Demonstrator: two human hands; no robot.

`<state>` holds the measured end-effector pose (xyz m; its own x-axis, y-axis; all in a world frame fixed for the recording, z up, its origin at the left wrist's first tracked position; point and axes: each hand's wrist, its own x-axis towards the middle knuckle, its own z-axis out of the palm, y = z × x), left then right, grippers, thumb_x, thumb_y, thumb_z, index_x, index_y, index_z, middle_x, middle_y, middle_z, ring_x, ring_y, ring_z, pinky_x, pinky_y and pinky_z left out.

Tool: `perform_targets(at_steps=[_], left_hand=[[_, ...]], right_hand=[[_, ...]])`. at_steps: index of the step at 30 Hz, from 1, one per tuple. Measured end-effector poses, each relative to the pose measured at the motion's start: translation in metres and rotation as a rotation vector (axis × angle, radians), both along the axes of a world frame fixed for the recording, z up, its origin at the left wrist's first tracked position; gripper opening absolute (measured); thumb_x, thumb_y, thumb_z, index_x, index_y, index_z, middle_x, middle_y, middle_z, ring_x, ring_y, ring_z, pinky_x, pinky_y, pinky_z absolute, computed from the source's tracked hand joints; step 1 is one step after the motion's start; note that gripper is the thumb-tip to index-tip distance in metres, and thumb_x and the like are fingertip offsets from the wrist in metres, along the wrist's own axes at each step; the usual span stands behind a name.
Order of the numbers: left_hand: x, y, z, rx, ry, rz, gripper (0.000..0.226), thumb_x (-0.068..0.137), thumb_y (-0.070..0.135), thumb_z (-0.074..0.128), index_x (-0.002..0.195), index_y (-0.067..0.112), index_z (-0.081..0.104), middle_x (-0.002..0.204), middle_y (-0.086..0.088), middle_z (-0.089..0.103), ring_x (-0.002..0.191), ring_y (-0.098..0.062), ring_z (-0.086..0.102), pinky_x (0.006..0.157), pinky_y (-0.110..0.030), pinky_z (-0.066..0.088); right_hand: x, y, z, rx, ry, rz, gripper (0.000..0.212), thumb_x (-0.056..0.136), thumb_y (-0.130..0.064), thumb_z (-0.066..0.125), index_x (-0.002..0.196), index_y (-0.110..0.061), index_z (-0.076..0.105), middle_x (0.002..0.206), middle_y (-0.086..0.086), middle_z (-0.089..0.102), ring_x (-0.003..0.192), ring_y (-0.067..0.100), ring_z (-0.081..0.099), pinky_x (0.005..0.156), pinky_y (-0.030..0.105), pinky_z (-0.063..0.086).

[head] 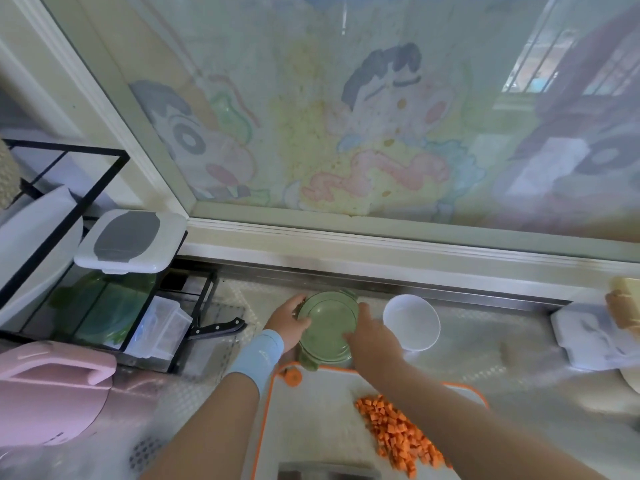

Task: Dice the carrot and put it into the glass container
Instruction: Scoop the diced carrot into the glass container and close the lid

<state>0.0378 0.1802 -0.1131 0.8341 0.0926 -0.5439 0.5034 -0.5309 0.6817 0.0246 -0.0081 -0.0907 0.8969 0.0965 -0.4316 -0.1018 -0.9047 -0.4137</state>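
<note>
Both hands on the lidded glass container: left hand curls round its left rim, right hand grips the right edge, thumb on top. Diced carrot lies beneath the right forearm. Glass is probably heavy, slick and breakable: hold it two-handed at the rim. The dice are light and loose: scoop them.

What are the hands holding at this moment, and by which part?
The green lid: the left hand grips its left edge, the right hand its right edge.
</note>
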Motion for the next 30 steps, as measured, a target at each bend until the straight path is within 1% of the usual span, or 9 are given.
perform_targets(at_steps=[3,6,9,12,14,18,20,24,30], left_hand=[[0.004,0.007,-0.002,-0.023,0.017,0.016,0.057,0.082,0.008,0.063,0.135,0.025,0.050,0.126,0.002,0.059,0.113,-0.017,0.057,0.095,-0.027,0.046],[0.007,0.009,-0.003,-0.115,0.085,0.067,0.039,0.079,0.008,0.059,0.115,0.020,0.065,0.110,-0.005,0.068,0.100,-0.024,0.064,0.090,-0.038,0.053],[0.004,0.006,-0.001,-0.241,0.135,0.211,0.017,0.096,0.024,0.051,0.091,0.019,0.067,0.096,-0.006,0.069,0.084,-0.022,0.065,0.078,-0.032,0.055],[-0.001,0.005,-0.007,-0.373,0.122,0.343,0.017,0.099,0.026,0.052,0.103,0.019,0.067,0.099,-0.006,0.069,0.082,-0.017,0.065,0.069,-0.025,0.054],[0.000,0.006,-0.011,-0.388,0.102,0.337,0.021,0.097,0.023,0.055,0.113,0.016,0.067,0.103,-0.005,0.070,0.088,-0.019,0.066,0.078,-0.030,0.056],[0.002,0.009,-0.010,-0.200,-0.045,0.323,0.025,0.090,0.019,0.064,0.115,0.023,0.068,0.108,0.004,0.065,0.098,-0.015,0.062,0.084,-0.025,0.048],[0.000,0.007,-0.007,-0.144,-0.068,0.308,0.022,0.090,0.023,0.063,0.111,0.023,0.068,0.107,0.007,0.064,0.097,-0.014,0.060,0.082,-0.025,0.045],[-0.002,0.001,-0.001,0.059,-0.106,0.215,0.016,0.093,0.029,0.058,0.105,0.023,0.066,0.099,0.009,0.064,0.090,-0.015,0.059,0.076,-0.026,0.042],[-0.008,0.004,-0.001,0.099,-0.097,0.242,0.005,0.087,0.025,0.061,0.092,0.024,0.062,0.091,0.011,0.064,0.083,-0.013,0.060,0.077,-0.035,0.054]], right_hand=[[0.002,0.003,-0.002,0.087,0.116,-0.116,0.044,0.100,-0.024,0.053,0.136,-0.007,0.035,0.097,0.013,0.050,0.100,0.032,0.064,0.084,0.042,0.055],[0.011,0.006,-0.002,0.065,0.259,-0.081,0.048,0.099,-0.027,0.061,0.139,-0.011,0.039,0.113,0.013,0.053,0.098,0.032,0.063,0.078,0.040,0.059],[0.011,0.010,-0.008,0.276,0.343,-0.328,0.043,0.101,-0.027,0.058,0.138,-0.014,0.040,0.109,0.013,0.058,0.095,0.030,0.061,0.078,0.042,0.058],[0.009,0.010,-0.014,0.485,0.399,-0.460,0.045,0.103,-0.020,0.053,0.145,-0.014,0.036,0.119,0.015,0.057,0.103,0.030,0.060,0.066,0.034,0.054],[0.009,0.010,-0.017,0.555,0.425,-0.505,0.045,0.103,-0.018,0.053,0.145,-0.013,0.037,0.124,0.016,0.056,0.105,0.031,0.059,0.061,0.029,0.051],[0.010,0.010,-0.024,0.452,0.343,-0.472,0.045,0.101,-0.025,0.058,0.141,-0.011,0.043,0.125,0.016,0.058,0.105,0.030,0.057,0.089,0.041,0.053],[0.007,0.010,-0.023,0.314,0.260,-0.380,0.046,0.100,-0.031,0.058,0.140,-0.013,0.045,0.128,0.018,0.052,0.101,0.029,0.054,0.087,0.036,0.047],[-0.004,0.013,-0.018,0.075,0.038,-0.098,0.040,0.106,-0.026,0.046,0.145,-0.024,0.047,0.138,0.014,0.036,0.119,0.035,0.044,0.096,0.037,0.044],[-0.001,0.009,-0.015,0.097,-0.057,-0.137,0.054,0.100,-0.026,0.058,0.149,-0.019,0.036,0.129,0.014,0.032,0.107,0.033,0.056,0.095,0.041,0.048]])
